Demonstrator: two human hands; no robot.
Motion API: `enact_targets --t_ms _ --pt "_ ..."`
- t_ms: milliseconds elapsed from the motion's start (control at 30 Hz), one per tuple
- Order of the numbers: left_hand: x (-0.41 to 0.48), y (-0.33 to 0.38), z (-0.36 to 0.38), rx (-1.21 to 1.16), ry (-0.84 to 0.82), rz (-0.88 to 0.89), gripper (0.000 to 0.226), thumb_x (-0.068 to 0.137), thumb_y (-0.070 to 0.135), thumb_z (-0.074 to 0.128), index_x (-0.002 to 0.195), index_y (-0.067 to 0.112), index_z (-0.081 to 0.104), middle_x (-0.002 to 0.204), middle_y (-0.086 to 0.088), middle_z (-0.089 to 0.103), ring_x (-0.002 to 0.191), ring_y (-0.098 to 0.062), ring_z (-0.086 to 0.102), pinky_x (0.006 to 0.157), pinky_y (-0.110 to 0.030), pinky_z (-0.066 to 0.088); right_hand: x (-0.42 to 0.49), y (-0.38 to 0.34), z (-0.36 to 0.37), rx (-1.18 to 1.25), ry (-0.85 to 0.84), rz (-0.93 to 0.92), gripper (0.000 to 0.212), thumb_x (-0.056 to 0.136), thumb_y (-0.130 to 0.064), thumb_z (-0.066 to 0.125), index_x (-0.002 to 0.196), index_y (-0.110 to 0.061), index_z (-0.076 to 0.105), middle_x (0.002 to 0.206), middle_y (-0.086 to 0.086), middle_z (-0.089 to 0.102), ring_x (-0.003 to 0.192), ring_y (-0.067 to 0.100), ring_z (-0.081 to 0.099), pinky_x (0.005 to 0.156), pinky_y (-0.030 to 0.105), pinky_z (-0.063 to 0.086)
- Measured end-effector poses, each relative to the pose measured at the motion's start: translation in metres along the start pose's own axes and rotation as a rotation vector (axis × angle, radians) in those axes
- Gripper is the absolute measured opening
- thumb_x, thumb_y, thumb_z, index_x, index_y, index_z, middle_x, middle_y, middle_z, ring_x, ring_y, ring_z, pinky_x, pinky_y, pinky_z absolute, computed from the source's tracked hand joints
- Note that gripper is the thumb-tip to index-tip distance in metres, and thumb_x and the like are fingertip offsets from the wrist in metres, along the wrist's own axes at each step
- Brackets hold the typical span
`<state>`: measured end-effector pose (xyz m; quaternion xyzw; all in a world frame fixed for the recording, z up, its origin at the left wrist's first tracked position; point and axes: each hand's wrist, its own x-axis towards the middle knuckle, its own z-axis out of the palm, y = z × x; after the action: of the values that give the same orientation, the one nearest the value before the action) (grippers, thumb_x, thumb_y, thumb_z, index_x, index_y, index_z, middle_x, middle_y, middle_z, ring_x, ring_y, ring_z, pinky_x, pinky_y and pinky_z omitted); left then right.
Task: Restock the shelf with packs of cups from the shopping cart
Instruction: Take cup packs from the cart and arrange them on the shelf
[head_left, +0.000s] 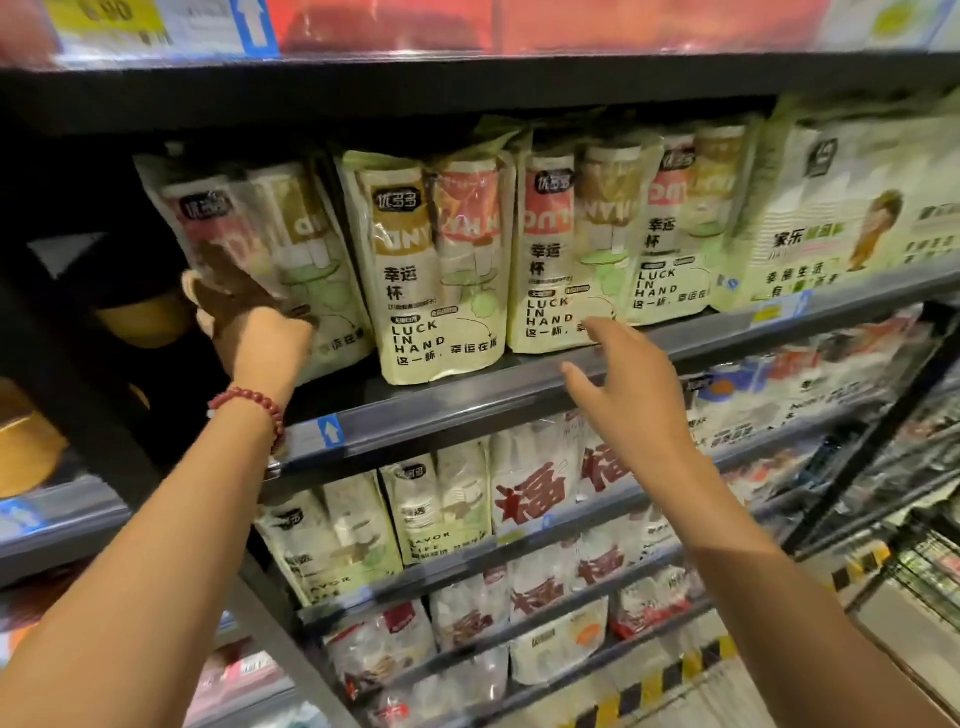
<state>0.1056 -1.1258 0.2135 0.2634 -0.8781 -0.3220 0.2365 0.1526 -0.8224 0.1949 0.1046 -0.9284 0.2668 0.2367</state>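
Left hand (257, 338) grips the leftmost pack of cups (291, 228) by its lower corner, on the shelf (467, 408) — right hand (631, 384) loose, holding nothing. The pack leans above the grip — it may tip against the neighbouring pack (441, 270).

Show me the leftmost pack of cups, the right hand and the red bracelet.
leftmost pack of cups (291, 223): head view, upper front of the pack.
right hand (634, 389): head view, back of the hand.
red bracelet (249, 397): head view, beads at the wrist.
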Motion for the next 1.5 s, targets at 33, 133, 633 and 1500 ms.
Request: enact_targets --t_ms 33,133,633,1500 --pt "0.002 -0.001 0.002 -0.018 -0.070 -0.048 0.034 0.093 0.016 0.054 0.113 -0.011 0.059 0.117 -0.031 0.058 0.117 -0.039 0.050 0.088 -0.035 0.039 0.000 -0.005 0.002 0.006 -0.002 0.000 0.050 0.092 -0.027 0.057 0.137 -0.009 0.046 0.132 0.009 0.056 0.120 0.024 0.052 0.095 0.034 0.042" --pt "0.016 -0.002 0.008 -0.089 -0.027 -0.002 0.068 0.091 0.022 0.061 0.144 -0.004 0.028 0.148 -0.025 0.031 0.135 -0.036 0.032 0.109 -0.036 0.028 0.024 -0.033 0.020 0.023 -0.022 -0.074 0.043 0.092 -0.027 0.056 0.130 -0.007 0.050 0.124 0.010 0.058 0.115 0.027 0.053 0.090 0.039 0.047" --pt "0.021 0.013 0.010 0.066 0.122 -0.063 0.117 0.074 0.034 0.078 0.150 0.006 -0.007 0.156 -0.024 -0.002 0.145 -0.036 0.005 0.118 -0.041 0.017 0.090 -0.064 0.074 -0.045 0.111 -0.002 0.059 0.080 -0.043 0.070 0.116 -0.005 0.043 0.118 0.011 0.046 0.106 0.028 0.048 0.074 0.032 0.044" --pt "-0.607 0.231 0.277 0.328 -0.926 1.220 0.036 0.087 0.030 0.053 0.122 0.017 0.053 0.118 -0.004 0.056 0.112 -0.027 0.053 0.086 -0.040 0.047 -0.385 0.375 -0.263 -0.499 -0.281 0.805 0.040 0.071 -0.024 0.079 0.105 -0.007 0.067 0.104 0.017 0.067 0.090 0.037 0.064 0.065 0.039 0.053"
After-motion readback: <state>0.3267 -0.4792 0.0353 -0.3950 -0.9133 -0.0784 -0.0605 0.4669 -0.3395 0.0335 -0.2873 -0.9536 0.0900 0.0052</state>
